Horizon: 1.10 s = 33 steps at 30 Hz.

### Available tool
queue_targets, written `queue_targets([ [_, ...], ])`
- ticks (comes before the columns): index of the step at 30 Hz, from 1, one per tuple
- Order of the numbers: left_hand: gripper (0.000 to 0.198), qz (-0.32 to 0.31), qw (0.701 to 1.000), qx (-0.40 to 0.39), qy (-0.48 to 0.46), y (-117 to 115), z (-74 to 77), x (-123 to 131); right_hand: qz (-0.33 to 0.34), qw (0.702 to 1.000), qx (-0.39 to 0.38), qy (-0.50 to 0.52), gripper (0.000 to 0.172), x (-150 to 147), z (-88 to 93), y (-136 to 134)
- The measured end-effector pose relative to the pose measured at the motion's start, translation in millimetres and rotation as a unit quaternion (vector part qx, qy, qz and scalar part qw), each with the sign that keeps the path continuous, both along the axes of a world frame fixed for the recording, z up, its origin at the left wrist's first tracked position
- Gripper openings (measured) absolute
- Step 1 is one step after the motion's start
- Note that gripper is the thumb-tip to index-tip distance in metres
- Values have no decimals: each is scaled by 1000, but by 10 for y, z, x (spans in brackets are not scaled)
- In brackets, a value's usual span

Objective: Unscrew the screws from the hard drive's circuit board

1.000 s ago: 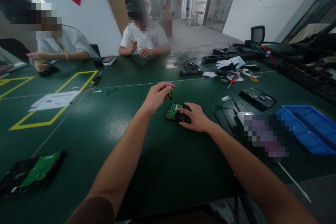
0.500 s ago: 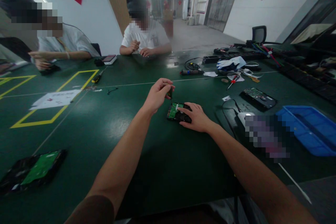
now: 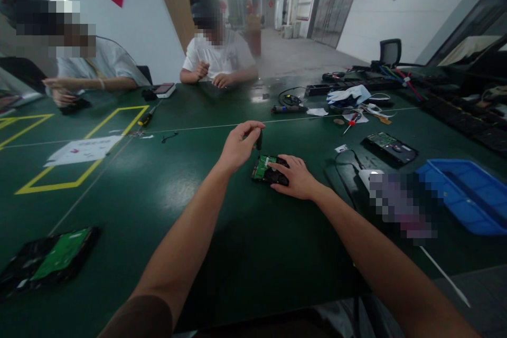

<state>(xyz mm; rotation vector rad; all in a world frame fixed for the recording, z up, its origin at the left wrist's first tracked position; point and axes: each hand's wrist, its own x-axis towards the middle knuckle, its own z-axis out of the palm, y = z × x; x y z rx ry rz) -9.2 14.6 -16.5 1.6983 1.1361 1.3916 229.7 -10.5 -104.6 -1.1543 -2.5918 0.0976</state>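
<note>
A black hard drive (image 3: 261, 170) with a green circuit board lies on the dark green table (image 3: 166, 253) in front of me. My right hand (image 3: 295, 175) is closed around its right side, thumb at the near edge and fingers across the top. Above the drive's far left corner, my left hand (image 3: 241, 143) pinches the dark handle of a small screwdriver (image 3: 259, 141), held upright. Its thin shaft points down to the board's edge; whether the tip sits in a screw is too small to tell.
More hard drives lie at right (image 3: 390, 149) and near left (image 3: 51, 259). A blue tray (image 3: 467, 195) stands right. Across the table are a red-handled screwdriver (image 3: 351, 123), gloves (image 3: 348, 96), cables, a yellow-handled screwdriver (image 3: 146, 117) and paper (image 3: 83, 150). Two people sit opposite.
My left hand's fingers have turned slightly around the screwdriver handle, which shows more now. The right hand and the hard drive stay in place.
</note>
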Motion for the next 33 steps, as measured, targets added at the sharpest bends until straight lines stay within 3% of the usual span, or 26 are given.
queue_targets([
  [18, 19, -7, 999, -3, -39, -6, -12, 12, 1, 1000, -4, 0, 72, -2, 28, -11],
  [33, 22, -47, 998, -7, -43, 10, -33, 6, -1, 1000, -2, 2, 71, 3, 5, -1],
])
